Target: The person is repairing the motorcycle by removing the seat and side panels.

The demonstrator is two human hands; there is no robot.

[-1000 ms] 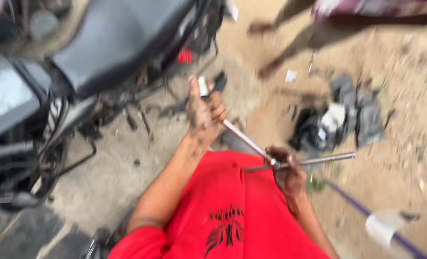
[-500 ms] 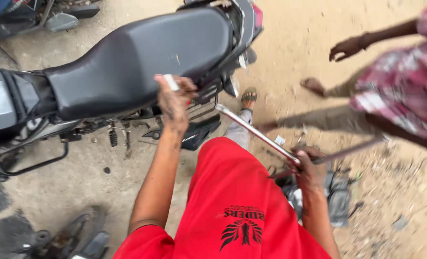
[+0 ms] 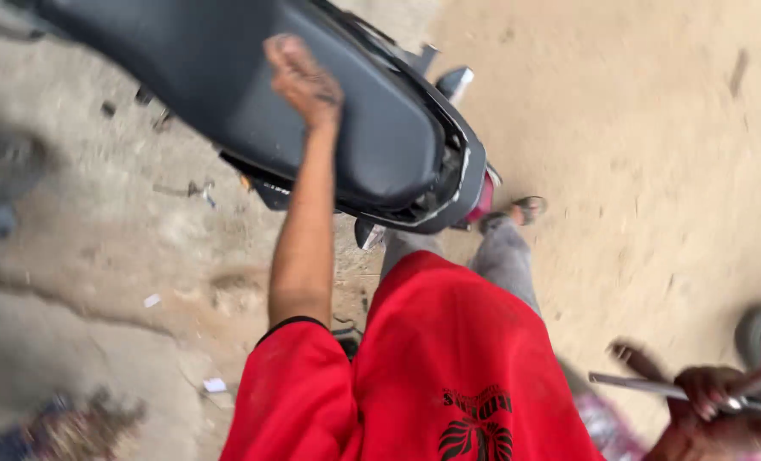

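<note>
Motorcycle seat, black and padded, fills the upper left of the view, its tail end with a red rear lamp pointing toward the sandy ground's middle. Left of the bike, small bits of metal litter lie on the grey concrete floor. The left hand, dark with grease, rests on top of the seat, fingers curled over the padding; its grip looks loose, a bracing touch, not a clench. Below, the red printed shirt and a grey trouser leg ending in a sandal stand just beside the tail. At the lower right corner the right hand is closed around a long silver metal rod tool. Judging by this, the step is steadying the bike by the seat.
</note>
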